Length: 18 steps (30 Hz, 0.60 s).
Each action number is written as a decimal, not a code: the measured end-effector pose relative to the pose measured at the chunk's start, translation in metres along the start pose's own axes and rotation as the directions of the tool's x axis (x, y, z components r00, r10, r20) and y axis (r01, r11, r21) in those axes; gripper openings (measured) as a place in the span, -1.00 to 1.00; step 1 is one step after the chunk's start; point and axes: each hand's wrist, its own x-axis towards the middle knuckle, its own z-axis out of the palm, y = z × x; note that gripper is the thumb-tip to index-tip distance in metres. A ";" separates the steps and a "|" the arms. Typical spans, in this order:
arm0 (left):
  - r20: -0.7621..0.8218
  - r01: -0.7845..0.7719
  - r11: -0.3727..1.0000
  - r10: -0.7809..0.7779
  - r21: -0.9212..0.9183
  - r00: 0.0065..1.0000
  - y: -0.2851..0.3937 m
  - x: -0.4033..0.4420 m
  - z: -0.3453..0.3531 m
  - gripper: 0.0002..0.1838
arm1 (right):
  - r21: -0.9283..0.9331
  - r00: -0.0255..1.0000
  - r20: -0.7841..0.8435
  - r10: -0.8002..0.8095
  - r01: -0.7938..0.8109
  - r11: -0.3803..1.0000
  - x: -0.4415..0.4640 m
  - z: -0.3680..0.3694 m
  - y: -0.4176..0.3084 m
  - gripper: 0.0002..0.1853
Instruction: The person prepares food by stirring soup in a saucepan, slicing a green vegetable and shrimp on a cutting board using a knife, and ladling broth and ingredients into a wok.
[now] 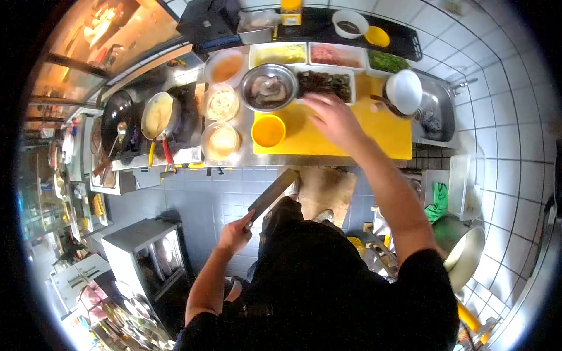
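Note:
My left hand (236,231) is closed around the handle of a broad cleaver (272,196), held low in front of the counter with its blade slanting up and right. My right hand (332,117) reaches over the yellow cutting board (374,131), fingers stretched towards the near edge of a white tray (353,88) of dark chopped food (328,85). Nothing shows in those fingers, which are slightly blurred. Left of them stands a steel bowl (269,88) with pale, greyish pieces inside. A yellow tub (268,131) sits on the board's left end.
White trays of yellow shreds (284,54), pink pieces (333,55) and greens (386,61) line the back. Several round tubs stand left, beside a stove with a frying pan (160,116) and a wok (117,114). At right are a white bowl (404,92) and a sink (439,114).

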 end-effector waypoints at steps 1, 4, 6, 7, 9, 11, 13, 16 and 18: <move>-0.024 0.016 0.999 -0.016 -0.030 1.000 -0.017 -0.003 0.002 -0.28 | -0.061 0.989 0.115 -0.093 0.101 0.993 0.040 0.023 0.011 -0.38; -0.036 0.073 0.989 -0.079 -0.130 0.996 -0.039 -0.013 0.004 -0.27 | -0.198 0.868 0.421 -0.263 0.371 0.907 0.122 0.080 0.036 -0.27; -0.059 0.094 0.978 -0.107 -0.184 0.993 -0.043 -0.020 0.005 -0.24 | -0.238 0.743 0.625 -0.242 0.476 0.847 0.155 0.106 0.046 -0.21; -0.055 0.101 0.975 -0.114 -0.196 0.992 -0.047 -0.023 0.005 -0.24 | -0.245 0.663 0.725 -0.186 0.502 0.830 0.170 0.116 0.050 -0.14; -0.059 0.114 0.968 -0.130 -0.222 0.990 -0.049 -0.028 0.008 -0.24 | -0.231 0.601 0.785 -0.148 0.507 0.831 0.183 0.132 0.058 -0.10; -0.091 0.103 0.962 -0.130 -0.252 0.987 -0.051 -0.031 0.011 -0.24 | -0.200 0.561 0.819 -0.119 0.474 0.858 0.190 0.139 0.061 -0.09; -0.096 0.122 0.947 -0.157 -0.297 0.983 -0.053 -0.033 0.017 -0.24 | -0.190 0.559 0.821 -0.117 0.461 0.867 0.194 0.144 0.062 -0.19; -0.134 0.129 0.927 -0.187 -0.351 0.973 -0.049 -0.034 0.026 -0.26 | -0.188 0.595 0.793 -0.131 0.443 0.877 0.193 0.150 0.066 -0.35; -0.137 0.152 0.912 -0.218 -0.381 0.966 -0.044 -0.033 0.031 -0.26 | -0.199 0.656 0.737 -0.163 0.441 0.875 0.190 0.156 0.072 -0.45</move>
